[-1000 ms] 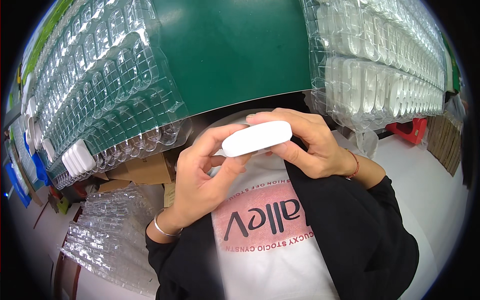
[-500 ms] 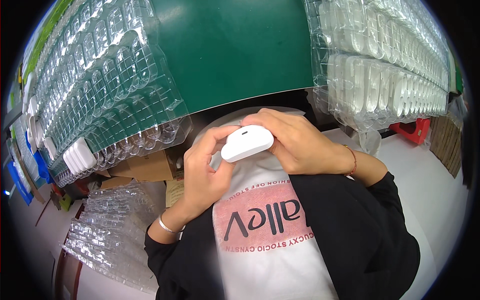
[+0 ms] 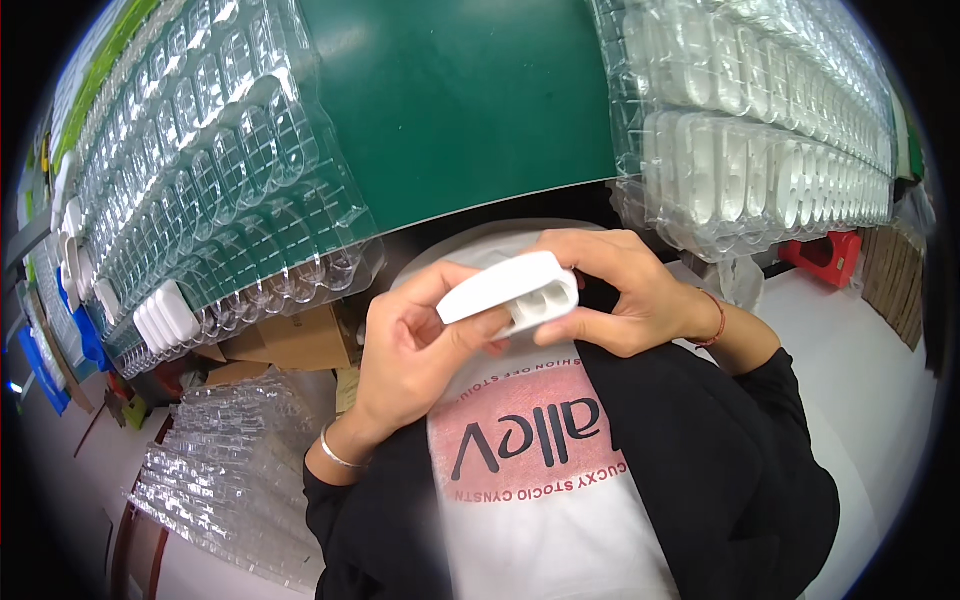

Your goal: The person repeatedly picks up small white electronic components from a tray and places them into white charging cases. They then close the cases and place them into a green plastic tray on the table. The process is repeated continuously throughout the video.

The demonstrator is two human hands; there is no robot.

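Note:
A rounded white earbud charging case (image 3: 497, 286) is held between both my hands, in front of my shirt. Its lid stands partly raised, and round hollows show in the gap at its right end. My left hand (image 3: 405, 345) grips the case's left side, with the thumb along the lower edge at the gap. Fingers of my right hand (image 3: 635, 295) rest on the top and back of the right end, and its thumb presses underneath. My fingers hide parts of the case.
Clear plastic blister trays (image 3: 215, 160) cover the green table (image 3: 460, 110) at left, with several white cases (image 3: 167, 316) at their near edge. Trays at right (image 3: 690, 165) hold white pieces. A red object (image 3: 820, 258), a cardboard box (image 3: 295, 338) and clear stacked trays (image 3: 225, 470) lie lower.
The case, closed before, now has its lid partly raised and is turned so that its inside shows at the right. My left thumb has moved in to the gap.

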